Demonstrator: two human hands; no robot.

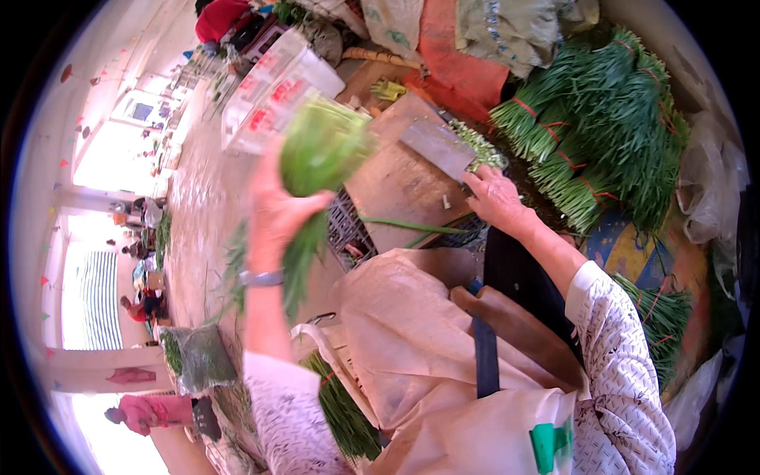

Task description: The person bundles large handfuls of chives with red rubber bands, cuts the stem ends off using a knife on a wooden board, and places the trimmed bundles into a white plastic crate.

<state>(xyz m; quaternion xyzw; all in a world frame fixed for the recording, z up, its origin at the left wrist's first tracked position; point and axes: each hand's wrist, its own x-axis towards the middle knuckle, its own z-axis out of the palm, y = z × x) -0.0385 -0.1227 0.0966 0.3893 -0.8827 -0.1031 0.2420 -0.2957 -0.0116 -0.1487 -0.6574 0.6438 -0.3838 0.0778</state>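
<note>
My left hand [277, 214] is raised and closed around a bunch of garlic chives [326, 146], blurred by motion. The pale cut ends point up and away, and the dark leaves trail down past my wrist. My right hand [497, 198] is closed at the near end of a broad-bladed cleaver [438, 148]; its handle is hidden under the fingers. The blade lies flat over a wooden cutting board [388, 178], with chopped stem ends [479, 148] along its far edge. A loose green stalk [412, 226] crosses the board's near edge.
Tied chive bundles [602, 119] are piled at the right, with another bundle [657, 324] nearer me. White foam boxes [281, 91] stand beyond the board. A dark plastic crate [348, 229] sits at its left. People [146, 408] are further off at the left.
</note>
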